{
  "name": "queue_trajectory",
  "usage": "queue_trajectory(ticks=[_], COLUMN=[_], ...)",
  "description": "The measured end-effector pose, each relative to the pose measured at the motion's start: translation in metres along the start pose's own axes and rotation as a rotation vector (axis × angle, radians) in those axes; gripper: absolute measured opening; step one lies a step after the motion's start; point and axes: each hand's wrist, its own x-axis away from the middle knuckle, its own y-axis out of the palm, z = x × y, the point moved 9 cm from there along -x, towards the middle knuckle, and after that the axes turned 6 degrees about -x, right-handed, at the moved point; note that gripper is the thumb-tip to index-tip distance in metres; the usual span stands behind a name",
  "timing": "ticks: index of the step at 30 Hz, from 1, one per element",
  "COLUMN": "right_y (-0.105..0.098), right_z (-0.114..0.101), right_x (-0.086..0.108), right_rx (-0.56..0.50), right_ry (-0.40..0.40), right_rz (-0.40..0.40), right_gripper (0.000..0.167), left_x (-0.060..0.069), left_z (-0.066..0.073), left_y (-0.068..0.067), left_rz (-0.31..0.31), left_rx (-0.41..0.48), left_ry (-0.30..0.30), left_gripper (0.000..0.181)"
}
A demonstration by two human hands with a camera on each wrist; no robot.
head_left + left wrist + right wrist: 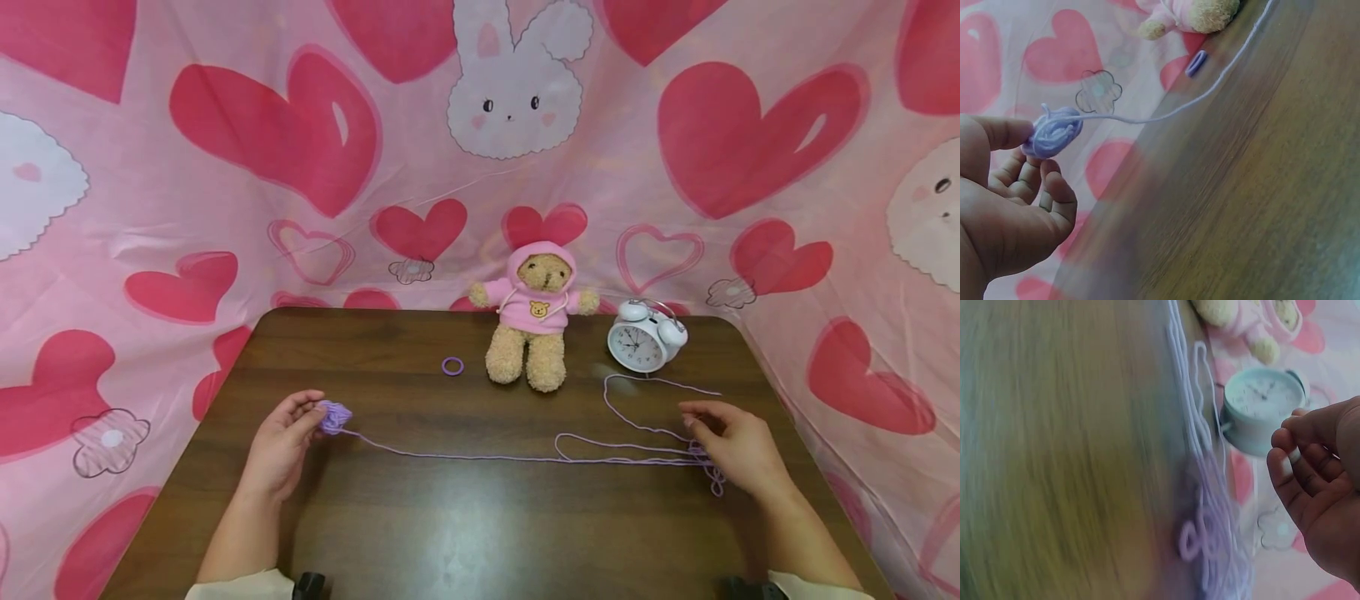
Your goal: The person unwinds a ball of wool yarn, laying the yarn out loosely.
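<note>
Between thumb and fingers, my left hand [281, 446] pinches a small wound ball of lilac yarn [335, 417] over the table's left side. From the ball a strand [465, 457] runs rightward across to a loose, looped heap of the same yarn [716, 479]. Over that heap hovers my right hand [738, 446], its fingers loosely bent. In the right wrist view the right hand [1322, 481] has no yarn visible between its fingertips, and the tangled yarn [1210, 531] lies apart from them. The left wrist view shows the yarn ball [1054, 132] at the thumb tip.
A teddy bear [536, 315] in a pink hoodie sits at the back of the brown table [390, 533]. To its right stands a white twin-bell alarm clock [647, 337], close to a yarn loop. A purple ring [452, 366] lies left of the bear. Pink heart-print cloth [420, 150] hangs behind.
</note>
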Motion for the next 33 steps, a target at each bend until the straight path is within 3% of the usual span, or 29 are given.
queue_trajectory(ticks=[12, 33], right_y=[0.040, 0.106], right_z=[-0.032, -0.086], right_x=[-0.012, -0.025], right_rx=[-0.082, -0.221], right_ry=[-0.051, -0.076], right_rz=[-0.030, -0.140], right_gripper=[0.016, 0.016], left_x=[-0.003, -0.007], left_z=[-0.006, -0.008], left_y=[0.012, 0.046], left_rz=[0.003, -0.043], left_rx=[-0.022, -0.008], left_ry=[-0.047, -0.055], left_gripper=[0.013, 0.023])
